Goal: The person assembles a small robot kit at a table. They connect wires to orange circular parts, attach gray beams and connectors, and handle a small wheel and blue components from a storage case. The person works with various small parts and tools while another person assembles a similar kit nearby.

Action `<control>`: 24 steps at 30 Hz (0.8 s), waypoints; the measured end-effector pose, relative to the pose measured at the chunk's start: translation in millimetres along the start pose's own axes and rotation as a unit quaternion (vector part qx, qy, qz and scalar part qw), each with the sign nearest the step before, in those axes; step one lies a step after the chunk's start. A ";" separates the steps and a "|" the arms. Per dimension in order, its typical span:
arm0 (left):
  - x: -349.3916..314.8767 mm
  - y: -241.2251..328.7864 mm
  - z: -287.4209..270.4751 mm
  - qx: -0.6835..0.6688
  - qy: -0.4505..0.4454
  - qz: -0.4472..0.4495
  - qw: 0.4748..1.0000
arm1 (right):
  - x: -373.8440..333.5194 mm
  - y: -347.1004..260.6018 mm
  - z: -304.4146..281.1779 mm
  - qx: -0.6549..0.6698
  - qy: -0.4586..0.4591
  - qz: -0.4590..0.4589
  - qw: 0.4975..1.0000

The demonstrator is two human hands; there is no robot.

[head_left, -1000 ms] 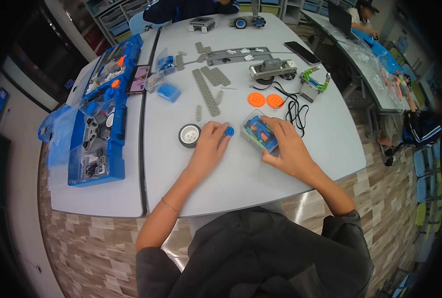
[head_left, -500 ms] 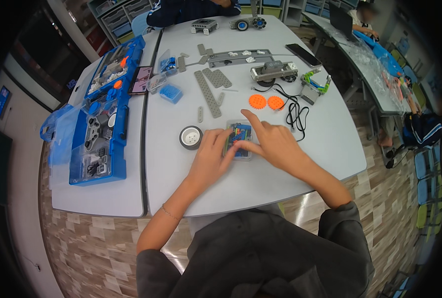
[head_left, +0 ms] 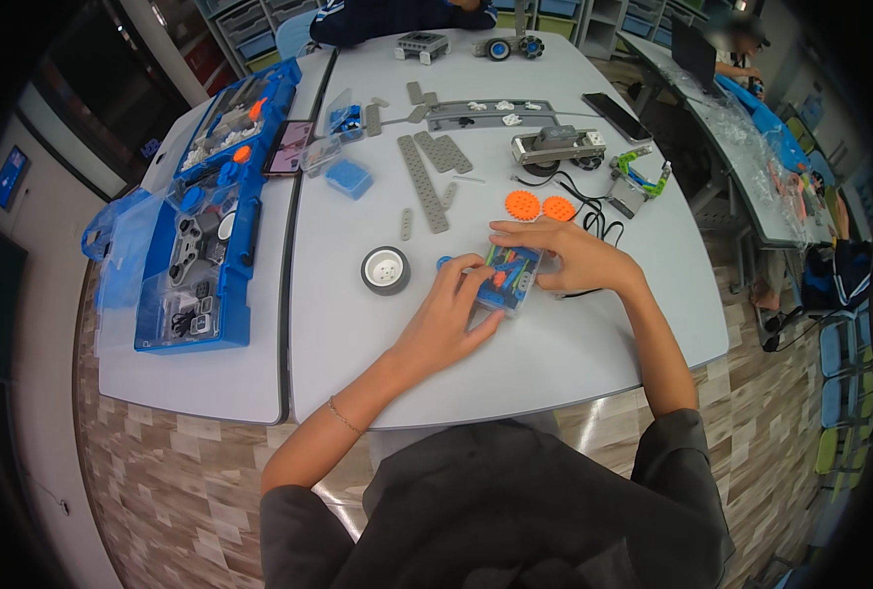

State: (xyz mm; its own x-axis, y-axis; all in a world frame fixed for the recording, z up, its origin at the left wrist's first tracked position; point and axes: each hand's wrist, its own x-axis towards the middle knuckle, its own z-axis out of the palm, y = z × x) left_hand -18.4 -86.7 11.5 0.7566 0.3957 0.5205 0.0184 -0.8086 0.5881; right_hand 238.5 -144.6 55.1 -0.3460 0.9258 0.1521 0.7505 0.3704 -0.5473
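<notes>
A small clear plastic parts box (head_left: pixel 511 280) sits between my hands, tilted a little, with blue, red, green and yellow building pieces inside. My right hand (head_left: pixel 591 257) grips its far and right sides, the fingers along the far edge and the thumb at the right. Curled over the left side is my left hand (head_left: pixel 444 316), its fingertips at the box and its thumb by the near edge. A small blue piece (head_left: pixel 443 263) shows beside the left fingers. To the left stands a wheel (head_left: pixel 385 270) with a black tyre and white hub.
Two orange gears (head_left: pixel 523 205), a black cable (head_left: pixel 593 208) and a grey motor assembly (head_left: pixel 558 149) lie beyond my right hand. Grey perforated beams (head_left: pixel 423 187) lie mid-table. A blue case (head_left: pixel 222 294) of parts stands at left. A person's dark sleeves (head_left: pixel 387 22) rest at the far edge.
Both hands and the parts box have shifted right. The right hand, earlier with index finger raised, now wraps the box's far and right sides. A small blue piece now shows left of the box.
</notes>
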 end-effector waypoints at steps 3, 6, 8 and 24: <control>4.0 -3.4 3.9 -0.021 0.019 -0.036 0.999 | -4.8 1.9 -12.1 -0.011 0.037 0.050 0.998; 12.8 -12.1 5.8 -0.030 0.049 -0.047 0.997 | -10.6 -1.3 -20.9 -0.033 0.053 0.131 0.989; 17.8 -16.9 6.2 -0.029 0.064 -0.044 0.997 | -12.7 -7.0 -20.2 -0.055 0.089 0.117 0.988; 25.0 -22.9 2.6 0.005 -0.016 -0.026 1.000 | 10.3 22.5 30.8 -0.086 0.289 0.164 0.939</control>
State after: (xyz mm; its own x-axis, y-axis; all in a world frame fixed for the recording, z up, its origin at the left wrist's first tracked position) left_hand 1.7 -59.5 9.5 0.7746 0.4239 0.4694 0.0652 -0.7917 0.6075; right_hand 234.5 -129.0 18.9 0.2459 0.8601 0.4470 0.8604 0.0187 -0.5092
